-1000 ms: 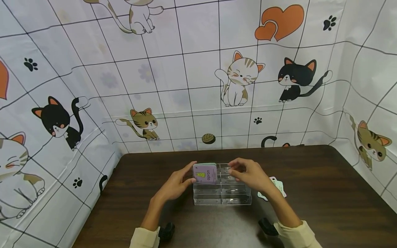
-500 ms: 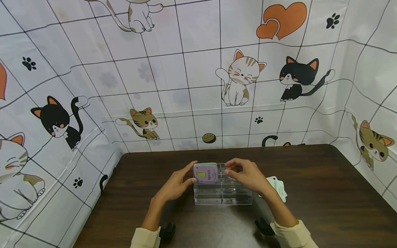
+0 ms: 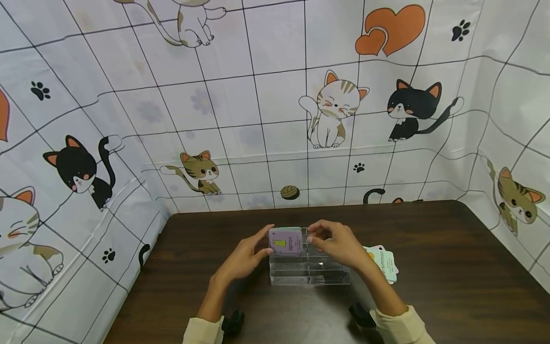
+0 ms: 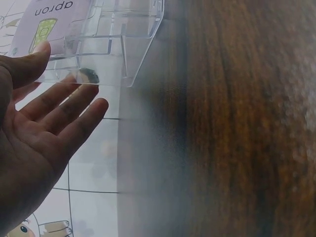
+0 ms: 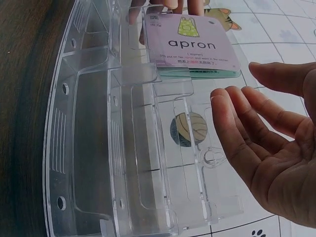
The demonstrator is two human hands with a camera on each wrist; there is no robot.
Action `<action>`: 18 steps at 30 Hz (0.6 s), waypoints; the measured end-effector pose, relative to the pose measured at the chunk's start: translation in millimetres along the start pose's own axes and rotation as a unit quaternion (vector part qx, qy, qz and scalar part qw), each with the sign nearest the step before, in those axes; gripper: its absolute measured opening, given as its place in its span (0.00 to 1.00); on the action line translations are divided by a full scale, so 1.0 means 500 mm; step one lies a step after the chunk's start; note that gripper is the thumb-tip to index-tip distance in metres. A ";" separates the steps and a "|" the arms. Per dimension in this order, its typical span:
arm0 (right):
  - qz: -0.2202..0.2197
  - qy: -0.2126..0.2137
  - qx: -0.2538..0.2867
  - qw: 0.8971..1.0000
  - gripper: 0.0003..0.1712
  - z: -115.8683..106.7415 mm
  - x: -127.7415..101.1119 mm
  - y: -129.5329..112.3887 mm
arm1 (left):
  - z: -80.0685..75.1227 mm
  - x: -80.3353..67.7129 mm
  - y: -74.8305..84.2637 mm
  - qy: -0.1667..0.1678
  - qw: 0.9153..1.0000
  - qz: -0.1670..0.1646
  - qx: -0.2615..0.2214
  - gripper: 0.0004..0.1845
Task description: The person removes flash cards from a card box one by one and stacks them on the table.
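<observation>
A clear plastic tiered stand (image 3: 309,278) is on the table. A lilac "apron" flashcard (image 3: 285,241) fronts a small stack in its upper left section, with green card edges (image 5: 217,74) showing behind. My left hand (image 3: 243,255) is at the stand's left end, fingers extended and relaxed. In the left wrist view its thumb (image 4: 42,52) overlaps the card's edge, and the other fingers lie along the clear side. My right hand (image 3: 337,243) hovers by the stand's upper right section. Its fingers are loosely bent, the thumb is apart from them, and nothing is between them.
Loose flashcards (image 3: 386,264), one reading "persimmon", lie on the dark wooden table (image 3: 447,267) to the right of the stand, partly behind my right forearm. A white sheet with cat drawings (image 3: 275,119) rises behind the table.
My right hand has shifted a little left towards the apron card, uncovering more of the loose cards. My left hand and the stand have hardly moved.
</observation>
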State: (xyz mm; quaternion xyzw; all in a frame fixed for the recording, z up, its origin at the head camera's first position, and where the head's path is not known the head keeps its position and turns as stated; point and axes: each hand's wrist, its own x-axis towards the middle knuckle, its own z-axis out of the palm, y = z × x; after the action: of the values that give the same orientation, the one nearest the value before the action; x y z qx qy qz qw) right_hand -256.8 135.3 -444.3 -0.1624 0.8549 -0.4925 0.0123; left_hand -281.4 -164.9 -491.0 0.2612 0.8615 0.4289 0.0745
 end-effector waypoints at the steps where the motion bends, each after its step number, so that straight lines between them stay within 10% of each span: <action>1: 0.000 0.000 0.000 1.000 0.13 0.001 0.000 0.000 | 0.000 -0.001 0.000 -0.001 1.000 0.000 -0.002 0.37; 18: 0.002 0.013 -0.006 1.000 0.13 0.010 0.000 -0.004 | 0.000 -0.003 -0.001 -0.005 1.000 0.008 -0.006 0.37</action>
State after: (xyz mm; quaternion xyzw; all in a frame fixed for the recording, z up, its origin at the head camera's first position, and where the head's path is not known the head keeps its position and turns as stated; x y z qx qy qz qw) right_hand -255.5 130.4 -445.2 -0.1547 0.8584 -0.4891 0.0011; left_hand -280.4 -165.9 -491.2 0.2700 0.8565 0.4333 0.0763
